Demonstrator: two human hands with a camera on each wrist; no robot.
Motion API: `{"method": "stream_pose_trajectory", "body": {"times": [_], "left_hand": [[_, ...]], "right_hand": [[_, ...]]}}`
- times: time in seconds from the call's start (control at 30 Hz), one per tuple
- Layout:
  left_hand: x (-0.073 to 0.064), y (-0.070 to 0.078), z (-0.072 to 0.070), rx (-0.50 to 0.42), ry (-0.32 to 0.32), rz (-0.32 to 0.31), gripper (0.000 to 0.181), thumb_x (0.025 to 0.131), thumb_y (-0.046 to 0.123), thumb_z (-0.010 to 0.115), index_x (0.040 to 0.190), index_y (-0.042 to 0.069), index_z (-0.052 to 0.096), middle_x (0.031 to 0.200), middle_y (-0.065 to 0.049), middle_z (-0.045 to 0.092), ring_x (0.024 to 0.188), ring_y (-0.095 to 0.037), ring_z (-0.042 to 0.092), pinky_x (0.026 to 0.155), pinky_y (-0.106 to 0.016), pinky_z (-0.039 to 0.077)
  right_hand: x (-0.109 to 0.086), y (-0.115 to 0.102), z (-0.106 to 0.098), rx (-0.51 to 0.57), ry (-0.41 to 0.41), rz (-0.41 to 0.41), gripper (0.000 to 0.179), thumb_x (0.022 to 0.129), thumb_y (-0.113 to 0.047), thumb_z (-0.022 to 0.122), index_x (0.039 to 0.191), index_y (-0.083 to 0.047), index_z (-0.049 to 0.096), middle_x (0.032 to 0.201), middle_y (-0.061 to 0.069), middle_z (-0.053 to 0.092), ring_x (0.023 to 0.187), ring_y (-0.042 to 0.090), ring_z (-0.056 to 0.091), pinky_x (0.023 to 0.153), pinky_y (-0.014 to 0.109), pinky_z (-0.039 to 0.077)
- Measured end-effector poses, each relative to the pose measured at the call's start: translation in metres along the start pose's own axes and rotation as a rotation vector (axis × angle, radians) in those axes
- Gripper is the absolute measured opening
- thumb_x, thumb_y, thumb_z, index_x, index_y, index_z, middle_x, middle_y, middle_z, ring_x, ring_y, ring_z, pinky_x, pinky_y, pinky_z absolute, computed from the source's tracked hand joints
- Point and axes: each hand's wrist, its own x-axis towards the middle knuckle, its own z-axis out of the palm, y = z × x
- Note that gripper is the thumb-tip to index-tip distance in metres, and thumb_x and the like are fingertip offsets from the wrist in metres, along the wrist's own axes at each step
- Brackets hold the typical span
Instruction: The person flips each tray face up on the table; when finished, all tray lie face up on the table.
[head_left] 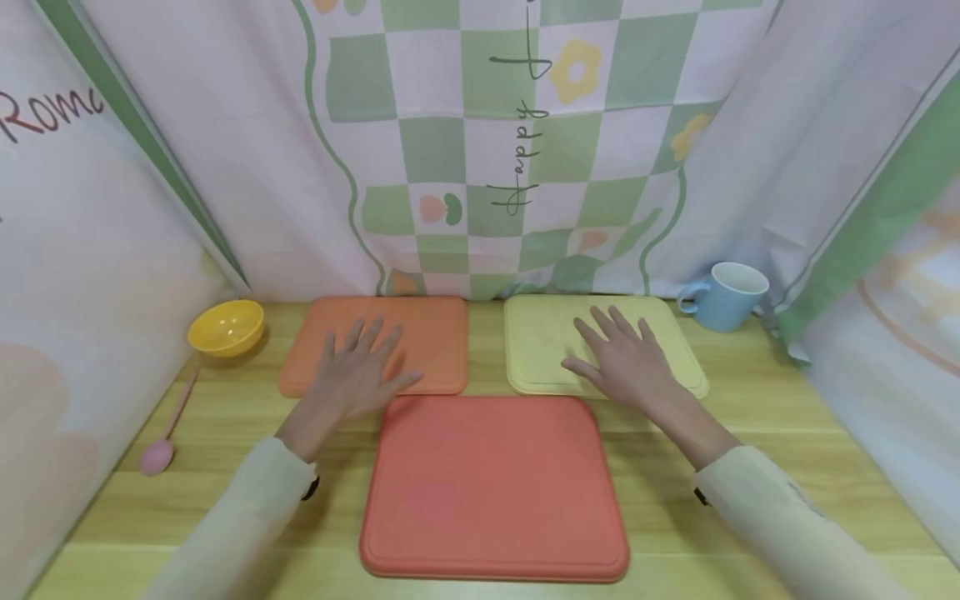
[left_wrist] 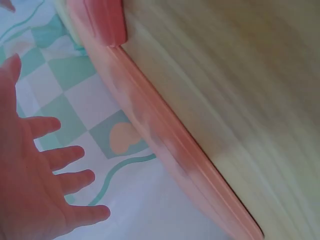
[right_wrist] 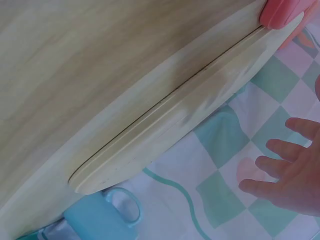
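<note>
Fingers spread, my left hand (head_left: 352, 375) hovers over the orange board (head_left: 435, 333) at the back left; in the left wrist view a gap shows between the hand (left_wrist: 30, 175) and that board (left_wrist: 165, 135). My right hand (head_left: 626, 358) is held the same way above the pale yellow board (head_left: 540, 333) at the back right, and the right wrist view shows it (right_wrist: 295, 170) apart from the board (right_wrist: 185, 115). Neither hand holds anything. In front, between the forearms, a larger red board (head_left: 495, 492) lies flat on the wooden table.
A yellow bowl (head_left: 227, 329) stands at the far left, with a pink spoon (head_left: 157, 457) lying in front of it. At the back right is a light blue mug (head_left: 726, 298), handle to the left. Printed curtains (head_left: 495, 150) hang right behind the boards and along both sides.
</note>
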Motion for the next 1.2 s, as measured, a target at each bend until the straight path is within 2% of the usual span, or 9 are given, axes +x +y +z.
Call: {"method": "stream_pose_trajectory", "body": {"times": [0.1, 0.33, 0.53, 0.73, 1.0, 1.1, 1.2], "left_hand": [[-0.004, -0.001, 0.001, 0.008, 0.006, 0.010, 0.092, 0.094, 0.081, 0.028, 0.164, 0.021, 0.022, 0.168, -0.014, 0.014, 0.154, -0.039, 0.005, 0.117, -0.070, 0.003], [-0.011, -0.005, 0.006, 0.020, 0.017, 0.021, 0.095, 0.092, 0.084, 0.025, 0.164, 0.021, 0.022, 0.168, -0.014, 0.017, 0.153, -0.040, 0.010, 0.116, -0.071, 0.007], [-0.016, -0.007, 0.008, 0.034, 0.058, 0.050, 0.094, 0.093, 0.083, 0.029, 0.162, 0.020, 0.028, 0.165, -0.015, 0.023, 0.152, -0.040, 0.016, 0.116, -0.071, 0.012], [-0.024, -0.007, 0.009, 0.024, 0.101, 0.090, 0.094, 0.093, 0.082, 0.033, 0.161, 0.017, 0.032, 0.163, -0.017, 0.030, 0.149, -0.042, 0.022, 0.114, -0.071, 0.021], [-0.031, -0.010, 0.011, 0.003, 0.122, 0.129, 0.087, 0.094, 0.074, 0.048, 0.157, 0.015, 0.039, 0.159, -0.018, 0.036, 0.146, -0.043, 0.031, 0.110, -0.069, 0.032], [-0.033, -0.011, 0.012, -0.042, 0.122, 0.132, 0.086, 0.093, 0.071, 0.054, 0.157, 0.015, 0.041, 0.159, -0.017, 0.037, 0.144, -0.043, 0.033, 0.107, -0.070, 0.035], [-0.036, -0.013, 0.013, -0.096, 0.118, 0.131, 0.086, 0.091, 0.069, 0.060, 0.156, 0.015, 0.043, 0.157, -0.017, 0.039, 0.142, -0.044, 0.036, 0.103, -0.071, 0.037]], "right_hand": [[-0.006, 0.003, 0.001, -0.001, 0.028, -0.014, 0.071, 0.102, -0.056, 0.052, 0.151, -0.006, 0.047, 0.156, 0.026, 0.037, 0.145, 0.048, 0.029, 0.111, 0.073, 0.023], [-0.017, 0.009, 0.003, 0.042, 0.028, -0.012, 0.071, 0.102, -0.054, 0.054, 0.151, -0.004, 0.047, 0.155, 0.028, 0.036, 0.144, 0.050, 0.029, 0.111, 0.074, 0.024], [-0.022, 0.011, 0.004, 0.068, 0.018, -0.018, 0.071, 0.102, -0.053, 0.055, 0.151, -0.002, 0.046, 0.155, 0.030, 0.036, 0.143, 0.052, 0.029, 0.111, 0.073, 0.023], [-0.026, 0.010, 0.005, 0.141, 0.024, -0.044, 0.071, 0.101, -0.051, 0.058, 0.149, 0.000, 0.048, 0.154, 0.031, 0.038, 0.141, 0.053, 0.032, 0.110, 0.071, 0.028], [-0.033, 0.005, 0.004, 0.234, -0.001, -0.038, 0.070, 0.101, -0.052, 0.058, 0.149, -0.002, 0.048, 0.154, 0.027, 0.039, 0.138, 0.050, 0.039, 0.098, 0.071, 0.042], [-0.034, 0.004, 0.004, 0.273, -0.025, -0.025, 0.070, 0.101, -0.054, 0.057, 0.149, -0.003, 0.049, 0.155, 0.025, 0.039, 0.137, 0.049, 0.040, 0.093, 0.072, 0.045], [-0.035, 0.005, 0.004, 0.322, -0.043, -0.036, 0.069, 0.101, -0.052, 0.058, 0.148, -0.001, 0.050, 0.153, 0.027, 0.041, 0.136, 0.050, 0.041, 0.096, 0.071, 0.044]]}}
